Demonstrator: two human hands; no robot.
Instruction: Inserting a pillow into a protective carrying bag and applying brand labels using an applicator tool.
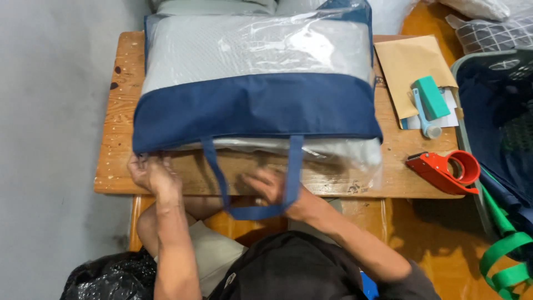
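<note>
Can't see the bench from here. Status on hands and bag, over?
Left hand grips bedding bag at its near left corner. Right hand flat on the clear plastic under the blue handle. Red tape dispenser off right, clear.

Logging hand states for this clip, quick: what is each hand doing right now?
Left hand: fingers curled on the near left corner of the bag, gripping its edge.
Right hand: on the bag's near edge beside the handle; grip cannot be told.

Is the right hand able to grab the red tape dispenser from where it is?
Probably yes: the right hand rests under the bag's handle loop, and the bare tabletop between it and the red tape dispenser looks unobstructed.
</note>
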